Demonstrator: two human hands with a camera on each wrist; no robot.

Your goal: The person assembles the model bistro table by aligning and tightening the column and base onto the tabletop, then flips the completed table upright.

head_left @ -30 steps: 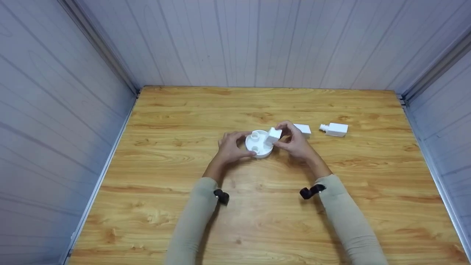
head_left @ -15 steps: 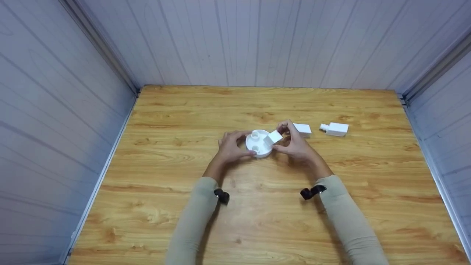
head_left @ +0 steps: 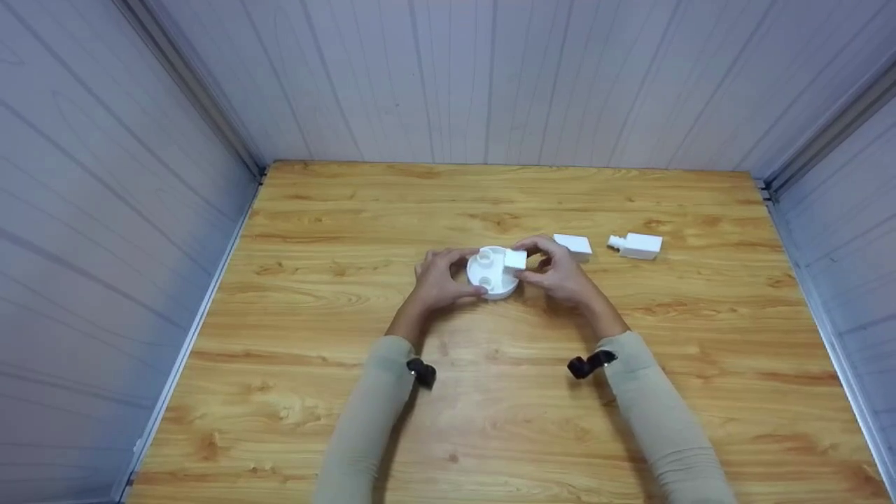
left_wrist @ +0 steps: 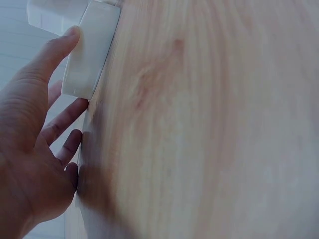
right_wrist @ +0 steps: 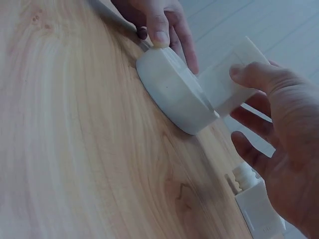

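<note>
Head view: one round white base (head_left: 492,274) is sitting mid-table (head_left: 336,210); the left hand (head_left: 439,278) is gripping its rim, the right hand (head_left: 560,274) is pinching one white block (head_left: 515,260) onto it. Two more white blocks (head_left: 574,245) are lying to the right.

Left wrist view: the thumb (left_wrist: 55,50) is pressing the base's side.

Right wrist view: the right thumb (right_wrist: 259,79) is pinching the block against the base.

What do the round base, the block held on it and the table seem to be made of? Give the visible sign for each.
Round base and block: probably matte white plastic, evenly white, without shine. Table: wood or wood-look laminate, with printed-looking grain and knots.
</note>
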